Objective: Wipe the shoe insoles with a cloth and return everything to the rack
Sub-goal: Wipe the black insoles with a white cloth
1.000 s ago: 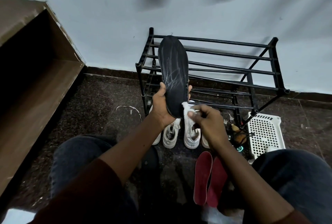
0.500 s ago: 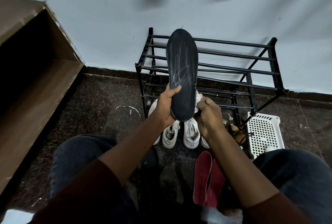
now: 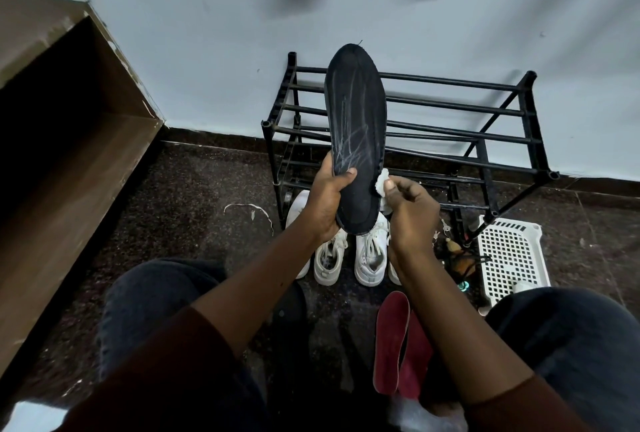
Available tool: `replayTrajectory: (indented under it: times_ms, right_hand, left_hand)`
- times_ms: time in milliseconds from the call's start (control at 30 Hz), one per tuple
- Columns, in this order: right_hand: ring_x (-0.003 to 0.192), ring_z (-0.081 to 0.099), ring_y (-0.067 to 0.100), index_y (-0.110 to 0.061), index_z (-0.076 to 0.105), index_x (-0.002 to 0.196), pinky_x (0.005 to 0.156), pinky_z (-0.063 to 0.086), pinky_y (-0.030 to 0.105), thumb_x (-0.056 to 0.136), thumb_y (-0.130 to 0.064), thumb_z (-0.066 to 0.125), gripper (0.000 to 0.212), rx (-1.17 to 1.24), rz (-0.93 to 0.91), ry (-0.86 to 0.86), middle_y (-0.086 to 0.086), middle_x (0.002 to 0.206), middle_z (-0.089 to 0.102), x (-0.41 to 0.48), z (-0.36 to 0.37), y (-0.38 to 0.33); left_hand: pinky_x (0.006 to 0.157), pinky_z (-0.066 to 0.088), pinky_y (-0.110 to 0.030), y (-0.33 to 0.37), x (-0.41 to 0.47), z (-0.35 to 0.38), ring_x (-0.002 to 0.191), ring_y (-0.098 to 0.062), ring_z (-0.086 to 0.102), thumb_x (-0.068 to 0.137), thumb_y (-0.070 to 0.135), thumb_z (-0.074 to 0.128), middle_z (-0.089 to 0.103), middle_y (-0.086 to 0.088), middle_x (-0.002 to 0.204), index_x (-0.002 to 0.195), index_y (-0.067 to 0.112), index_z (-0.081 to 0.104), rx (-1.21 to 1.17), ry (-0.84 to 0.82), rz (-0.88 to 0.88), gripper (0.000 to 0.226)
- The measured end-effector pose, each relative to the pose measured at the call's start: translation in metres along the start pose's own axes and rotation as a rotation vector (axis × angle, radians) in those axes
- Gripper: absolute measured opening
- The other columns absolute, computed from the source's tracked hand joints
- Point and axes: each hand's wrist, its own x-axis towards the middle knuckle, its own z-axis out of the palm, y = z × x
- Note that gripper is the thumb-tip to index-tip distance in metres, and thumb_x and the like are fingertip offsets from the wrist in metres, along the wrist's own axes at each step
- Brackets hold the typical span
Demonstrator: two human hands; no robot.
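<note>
My left hand [image 3: 325, 201] grips the heel end of a black insole [image 3: 356, 126] with pale scratch marks, holding it upright in front of the black shoe rack [image 3: 485, 112]. My right hand [image 3: 412, 213] pinches a small white cloth [image 3: 486, 185] against the insole's right edge, near the heel. White sneakers [image 3: 369, 255] stand on the floor under the hands. Two red insoles [image 3: 391, 338] lie on the floor between my knees, partly under my right forearm.
A brown wooden cabinet [image 3: 69, 154] fills the left side. A white perforated plastic basket [image 3: 512, 255] lies by the rack's right foot, with small dark items beside it. The rack stands against a pale wall. My knees in dark trousers frame the bottom.
The insole has turned to face me and risen slightly. My right hand has shifted from below the heel up to the insole's right edge, with the cloth showing at its fingertips.
</note>
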Motion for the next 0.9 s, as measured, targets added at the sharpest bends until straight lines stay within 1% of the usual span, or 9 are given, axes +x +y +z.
replayTrajectory:
  times_ms: [67, 167, 267, 400, 533, 633, 767, 833, 900]
  right_hand:
    - [0.074, 0.060, 0.022, -0.019, 0.068, 0.082, 0.074, 0.051, 0.040, 0.083, -0.013, 0.067, 0.006, -0.163, -0.052, -0.055, 0.006, 0.083, 0.068, 0.003, 0.000, 0.001]
    - [0.069, 0.057, 0.020, -0.019, 0.066, 0.081, 0.068, 0.050, 0.039, 0.079, -0.012, 0.071, 0.009, -0.301, -0.075, -0.134, 0.006, 0.077, 0.064, 0.009, -0.004, -0.001]
    - [0.072, 0.059, 0.026, -0.021, 0.062, 0.078, 0.065, 0.053, 0.038, 0.077, -0.010, 0.073, 0.016, -0.307, -0.037, -0.170, 0.009, 0.078, 0.061, 0.010, -0.008, 0.000]
    - [0.071, 0.062, 0.026, -0.017, 0.062, 0.080, 0.073, 0.055, 0.049, 0.077, -0.006, 0.071, 0.015, -0.276, 0.034, -0.161, 0.018, 0.085, 0.065, 0.001, -0.012, 0.006]
    - [0.066, 0.063, 0.035, -0.019, 0.061, 0.070, 0.071, 0.052, 0.056, 0.069, -0.013, 0.074, 0.015, -0.299, 0.062, -0.143, 0.016, 0.071, 0.066, -0.005, -0.016, 0.012]
    - [0.065, 0.061, 0.037, -0.016, 0.055, 0.060, 0.064, 0.050, 0.059, 0.066, -0.016, 0.076, 0.021, -0.385, 0.044, -0.172, 0.009, 0.064, 0.062, -0.015, -0.018, 0.019]
    - [0.058, 0.059, 0.027, -0.015, 0.058, 0.052, 0.063, 0.051, 0.052, 0.064, -0.002, 0.076, 0.025, -0.413, 0.126, -0.256, 0.001, 0.059, 0.062, -0.015, -0.025, 0.023]
    - [0.054, 0.061, 0.025, -0.014, 0.063, 0.052, 0.060, 0.052, 0.047, 0.066, 0.007, 0.071, 0.027, -0.352, 0.205, -0.237, 0.006, 0.056, 0.064, -0.011, -0.030, 0.022]
    - [0.055, 0.062, 0.030, -0.013, 0.063, 0.060, 0.061, 0.053, 0.050, 0.068, 0.003, 0.071, 0.020, -0.274, 0.198, -0.142, 0.015, 0.059, 0.064, -0.009, -0.034, 0.020]
  left_hand:
    - [0.082, 0.054, -0.028, 0.000, 0.000, 0.000, 0.093, -0.017, 0.064, 0.094, -0.005, 0.042, 0.064, -0.003, 0.107, 0.127, 0.014, 0.047, -0.007, 0.008, 0.013, 0.038]
    - [0.081, 0.055, -0.026, 0.000, -0.002, 0.000, 0.092, -0.016, 0.065, 0.095, -0.005, 0.040, 0.065, -0.002, 0.106, 0.127, 0.014, 0.047, -0.044, 0.024, 0.012, 0.038]
    - [0.087, 0.053, -0.030, -0.003, -0.003, 0.000, 0.095, -0.018, 0.063, 0.096, -0.005, 0.040, 0.064, -0.003, 0.109, 0.127, 0.015, 0.047, -0.061, 0.045, -0.001, 0.038]
    - [0.091, 0.051, -0.032, -0.007, -0.003, 0.000, 0.099, -0.020, 0.062, 0.096, -0.005, 0.040, 0.063, -0.004, 0.111, 0.130, 0.013, 0.046, -0.071, 0.064, -0.014, 0.039]
    - [0.078, 0.056, -0.027, -0.007, -0.004, 0.000, 0.092, -0.016, 0.064, 0.096, -0.004, 0.040, 0.064, -0.002, 0.106, 0.126, 0.016, 0.047, -0.094, 0.073, -0.017, 0.037]
    - [0.068, 0.056, -0.023, -0.007, -0.001, -0.003, 0.085, -0.013, 0.065, 0.097, -0.004, 0.039, 0.065, -0.002, 0.102, 0.129, 0.013, 0.047, -0.117, 0.118, -0.011, 0.037]
    - [0.074, 0.056, -0.026, -0.007, 0.001, -0.006, 0.087, -0.014, 0.065, 0.096, -0.004, 0.039, 0.064, -0.002, 0.104, 0.136, 0.010, 0.043, -0.115, 0.151, 0.003, 0.042]
    - [0.075, 0.055, -0.029, -0.006, 0.003, -0.008, 0.091, -0.016, 0.065, 0.096, -0.003, 0.039, 0.064, -0.003, 0.107, 0.136, 0.012, 0.042, -0.129, 0.144, 0.012, 0.043]
    - [0.073, 0.055, -0.030, -0.004, 0.005, -0.008, 0.090, -0.017, 0.065, 0.095, -0.004, 0.039, 0.065, -0.003, 0.107, 0.135, 0.014, 0.043, -0.147, 0.133, 0.004, 0.044]
